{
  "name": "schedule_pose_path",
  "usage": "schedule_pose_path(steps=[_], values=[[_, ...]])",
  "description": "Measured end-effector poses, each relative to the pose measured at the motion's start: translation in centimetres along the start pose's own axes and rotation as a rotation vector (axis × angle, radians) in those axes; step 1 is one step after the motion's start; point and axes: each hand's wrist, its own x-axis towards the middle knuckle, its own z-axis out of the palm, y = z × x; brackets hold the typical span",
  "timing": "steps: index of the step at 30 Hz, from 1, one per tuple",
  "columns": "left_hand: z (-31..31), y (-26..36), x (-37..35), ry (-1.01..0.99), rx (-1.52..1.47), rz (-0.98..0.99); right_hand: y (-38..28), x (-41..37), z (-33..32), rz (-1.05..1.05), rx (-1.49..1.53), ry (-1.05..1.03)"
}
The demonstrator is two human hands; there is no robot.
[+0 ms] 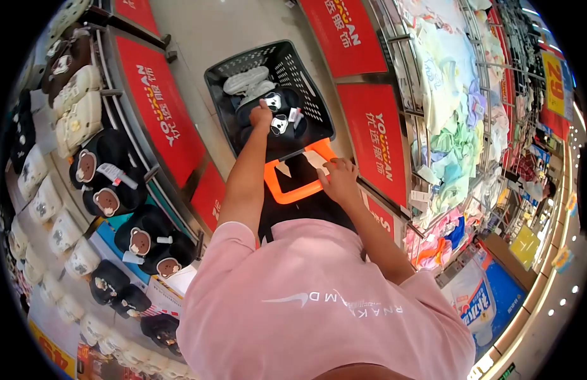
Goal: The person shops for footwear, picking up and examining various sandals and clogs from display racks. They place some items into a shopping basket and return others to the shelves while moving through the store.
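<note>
My left hand [262, 114] reaches down into a black shopping basket [315, 104], its fingers closed at the edge of a pair of black slippers [296, 101]. White cartoon faces decorate these slippers, and a white tag hangs from them. Farther inside the basket lies a pair of pale grey-white shoes [245, 80], partly under the black pair. My right hand [340, 177] grips the side of the basket's orange handle [293, 194], which stands out toward my body. My left fingertips are partly hidden.
On the left, a rack [151, 172] displays several black slippers [110, 177] with bear faces and rows of white clogs [81, 120]. Racks of pastel clothes [448, 101] line the right side, above red sign panels [376, 136]. Tiled floor [224, 25] runs between them.
</note>
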Motion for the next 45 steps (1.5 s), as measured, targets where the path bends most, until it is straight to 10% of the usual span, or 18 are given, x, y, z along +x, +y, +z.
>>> schedule_pose_path(steps=[9,19,21,26,29,35,45], values=[[3.5,-1.9,2.4,-0.278,-0.558,-0.461,1.8,1.8,2.3,-0.153,0.342,0.270],[-2.2,-2.3,-11.2,-0.706,-0.016,0.128,2.1,1.2,2.7,-0.082,0.338,0.228],[-7.1,-0.4,-17.6,-0.618,0.068,0.489,2.1,1.3,2.5,-0.093,0.310,0.196],[-13.1,-3.3,-28.8,-0.510,0.076,0.621,0.5,1.7,-0.6,0.098,0.223,-0.203],[-13.4,-3.4,-29.2,-0.269,0.399,1.018,1.4,1.8,0.7,-0.077,0.133,-0.014],[-11.5,-4.0,-26.1,0.049,0.238,1.266,1.0,4.0,-1.0,-0.002,0.035,-0.224],[-12.3,-0.8,-23.7,-0.032,0.133,1.128,0.6,10.1,-1.0,-0.061,0.007,-0.216]])
